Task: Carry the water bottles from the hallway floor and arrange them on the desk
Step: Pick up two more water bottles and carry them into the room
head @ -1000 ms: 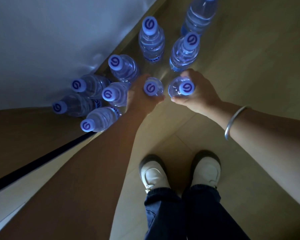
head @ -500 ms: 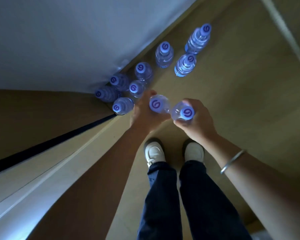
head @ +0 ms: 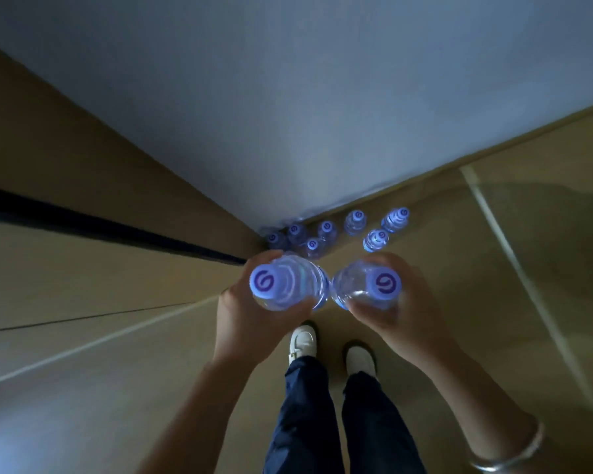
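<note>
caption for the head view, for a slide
Each hand, left hand and right hand, holds a water bottle above seven bottles on the hallway floor.

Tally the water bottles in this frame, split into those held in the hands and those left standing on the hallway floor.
Held bottles: 2, one in the left hand (left-hand bottle) and one in the right hand (right-hand bottle).
Floor bottles: 7 caps visible by the wall, from the left-most cap to the right-most cap; the left hand may hide another.
Total: 9 visible.
</note>
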`<state>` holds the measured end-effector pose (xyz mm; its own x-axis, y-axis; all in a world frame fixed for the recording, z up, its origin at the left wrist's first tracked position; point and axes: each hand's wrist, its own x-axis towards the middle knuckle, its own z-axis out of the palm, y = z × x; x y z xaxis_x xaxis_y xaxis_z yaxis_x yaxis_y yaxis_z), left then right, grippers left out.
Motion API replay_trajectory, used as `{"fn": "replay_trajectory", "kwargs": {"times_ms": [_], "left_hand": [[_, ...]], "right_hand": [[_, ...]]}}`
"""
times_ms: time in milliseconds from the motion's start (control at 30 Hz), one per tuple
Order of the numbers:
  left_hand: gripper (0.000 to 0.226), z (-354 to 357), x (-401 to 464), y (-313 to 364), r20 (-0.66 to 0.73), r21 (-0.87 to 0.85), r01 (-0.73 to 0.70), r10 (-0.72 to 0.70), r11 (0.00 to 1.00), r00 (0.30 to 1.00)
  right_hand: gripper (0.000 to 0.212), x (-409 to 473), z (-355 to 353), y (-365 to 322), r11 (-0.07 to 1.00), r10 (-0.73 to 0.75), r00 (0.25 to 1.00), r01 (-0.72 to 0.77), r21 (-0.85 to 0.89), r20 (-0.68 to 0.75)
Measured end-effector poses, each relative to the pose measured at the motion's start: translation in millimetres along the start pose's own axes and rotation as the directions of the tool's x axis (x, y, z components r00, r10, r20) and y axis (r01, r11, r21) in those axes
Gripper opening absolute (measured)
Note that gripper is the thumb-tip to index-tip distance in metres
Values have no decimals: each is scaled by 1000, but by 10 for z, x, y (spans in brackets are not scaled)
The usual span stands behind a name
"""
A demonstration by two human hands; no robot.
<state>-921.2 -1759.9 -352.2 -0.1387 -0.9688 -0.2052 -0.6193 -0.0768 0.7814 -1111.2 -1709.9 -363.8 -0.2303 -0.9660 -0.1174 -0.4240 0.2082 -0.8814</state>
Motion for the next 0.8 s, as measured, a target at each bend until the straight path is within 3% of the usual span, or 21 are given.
{"fn": "replay_trajectory", "kwargs": {"times_ms": [167, 267, 367, 600, 800], "left_hand": [[45, -767, -561, 523, -69, 78, 0, 5, 997, 998], [45, -1223, -999, 721, -149, 179, 29, -2, 983, 989], [50, -1678, -1425, 749, -281, 225, 107, -41, 969, 959], [52, -2777, -2431, 401, -599, 201, 323, -146, 925, 788], [35, -3601, -3371, -59, -751, 114, 528, -275, 842, 600]], "right_hand": [[35, -92, -291, -829, 971, -225, 952, 237, -33, 208], [45, -178, -330, -1411, 910, -305, 870, 387, -152, 388], [35, -297, -239, -1980, 845, -419, 764, 526, -98, 491], [35, -822, 659, -3066, 760, -475, 512, 649, 41, 716], [29, -1466, 1818, -3831, 657, -514, 258, 732, 181, 818]]}}
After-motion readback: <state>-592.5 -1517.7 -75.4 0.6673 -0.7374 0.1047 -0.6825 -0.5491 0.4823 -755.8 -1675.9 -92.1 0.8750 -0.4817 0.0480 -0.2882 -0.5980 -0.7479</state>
